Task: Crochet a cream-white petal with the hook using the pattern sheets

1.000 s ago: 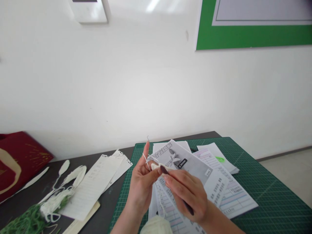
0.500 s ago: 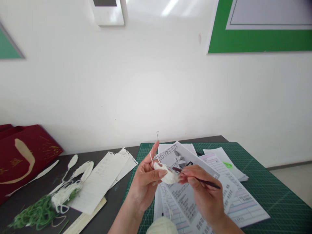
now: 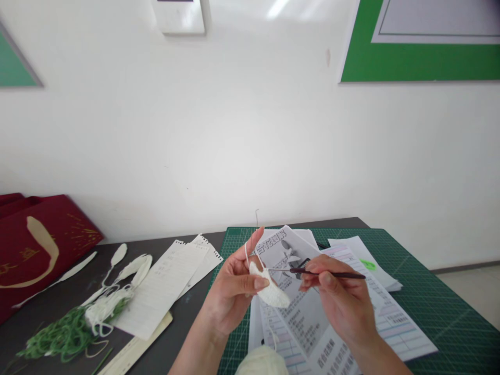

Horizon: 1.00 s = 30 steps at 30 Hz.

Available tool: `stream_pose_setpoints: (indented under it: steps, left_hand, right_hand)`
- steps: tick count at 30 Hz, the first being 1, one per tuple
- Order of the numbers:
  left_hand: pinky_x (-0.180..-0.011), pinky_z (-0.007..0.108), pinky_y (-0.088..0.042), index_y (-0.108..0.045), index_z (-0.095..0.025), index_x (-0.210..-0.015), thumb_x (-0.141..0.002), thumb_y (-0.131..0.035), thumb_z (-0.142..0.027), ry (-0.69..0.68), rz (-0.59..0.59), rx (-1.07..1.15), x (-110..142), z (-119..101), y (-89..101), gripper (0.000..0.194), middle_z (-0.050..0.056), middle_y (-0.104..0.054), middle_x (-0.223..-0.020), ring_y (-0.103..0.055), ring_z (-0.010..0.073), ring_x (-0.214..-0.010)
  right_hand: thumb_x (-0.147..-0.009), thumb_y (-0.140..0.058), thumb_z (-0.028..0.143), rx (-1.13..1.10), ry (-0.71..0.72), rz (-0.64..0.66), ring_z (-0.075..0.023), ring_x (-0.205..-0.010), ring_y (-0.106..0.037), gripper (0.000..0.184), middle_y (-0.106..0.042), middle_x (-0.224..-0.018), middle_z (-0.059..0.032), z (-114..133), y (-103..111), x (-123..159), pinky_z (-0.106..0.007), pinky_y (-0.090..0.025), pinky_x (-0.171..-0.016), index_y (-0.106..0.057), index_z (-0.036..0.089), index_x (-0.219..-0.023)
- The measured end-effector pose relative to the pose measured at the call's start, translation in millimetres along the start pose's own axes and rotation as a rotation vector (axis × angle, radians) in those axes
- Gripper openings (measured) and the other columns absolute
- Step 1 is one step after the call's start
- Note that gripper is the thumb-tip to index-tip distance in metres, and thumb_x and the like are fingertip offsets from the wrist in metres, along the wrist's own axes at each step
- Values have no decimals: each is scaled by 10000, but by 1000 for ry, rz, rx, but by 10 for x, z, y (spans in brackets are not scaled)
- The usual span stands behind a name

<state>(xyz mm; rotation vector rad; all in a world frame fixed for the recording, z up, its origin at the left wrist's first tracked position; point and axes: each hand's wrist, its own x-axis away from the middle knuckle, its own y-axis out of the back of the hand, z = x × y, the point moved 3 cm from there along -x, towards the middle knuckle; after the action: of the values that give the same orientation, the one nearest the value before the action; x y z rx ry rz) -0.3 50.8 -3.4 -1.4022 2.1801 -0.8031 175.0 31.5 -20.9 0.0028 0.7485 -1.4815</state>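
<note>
My left hand [image 3: 238, 286] pinches a small white crocheted piece [image 3: 275, 296] between thumb and fingers. White yarn [image 3: 247, 252] loops over its raised index finger, and a thin wire [image 3: 257, 217] stands up behind that finger. In my right hand [image 3: 339, 294] is a crochet hook [image 3: 328, 273] with a dark handle, held like a pen. Its metal shaft points left, and the tip meets the top edge of the white piece near the yarn. A ball of white yarn [image 3: 262, 362] sits below the hands at the bottom edge.
Printed sheets [image 3: 312, 323] lie on a green cutting mat [image 3: 437, 302], with a bright green clip [image 3: 367, 265] on them. To the left are notebook pages [image 3: 164, 286], a ruler [image 3: 136, 349], green yarn [image 3: 62, 333], white crocheted petals [image 3: 140, 268] and a dark red bag [image 3: 42, 250].
My right hand has moved a little right, and the hook lies more level with its shaft exposed. The white piece has tilted, its free end lower. The view has shifted slightly.
</note>
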Motion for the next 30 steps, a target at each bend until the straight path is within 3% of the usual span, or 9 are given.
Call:
stream_pose_setpoints:
  steps: [7,16,25,30]
  left_hand:
    - [-456,197,-217,-678,-221,-1162,-531,-732,-28,55,7,32,-4,13,-16,662,-101,-413,-441,-253,46,-416]
    - [-559,237,-409,-695,-275,-1141,-545,-777,-31,33,51,-85,27,-52,27,650,-43,-619,-554,-572,129,-533]
    - [-532,205,-380,-723,-232,-1096,-495,-791,-38,54,39,-3,6,-21,3,635,-55,-555,-500,-503,92,-498]
    - [-506,195,-375,-742,-214,-1060,-446,-823,-58,104,27,3,16,1,21,639,-64,-539,-477,-493,82,-462]
  right_hand:
    - [-813,-688,292,-8,18,49,-174,-616,-628,105,-679,-689,-42,53,-21,-29,-312,-526,-550,-762,225,-844]
    - [-830,-673,301,-61,-127,-21,-138,-555,-637,114,-698,-663,-22,-33,62,10,-257,-517,-535,-747,215,-828]
    - [-810,-695,290,-63,-68,44,-141,-595,-640,105,-677,-674,-25,69,2,-40,-252,-526,-561,-753,203,-817]
    - [-786,-719,293,-122,-133,-3,-130,-566,-641,121,-678,-643,-25,45,24,-49,-224,-533,-538,-746,176,-768]
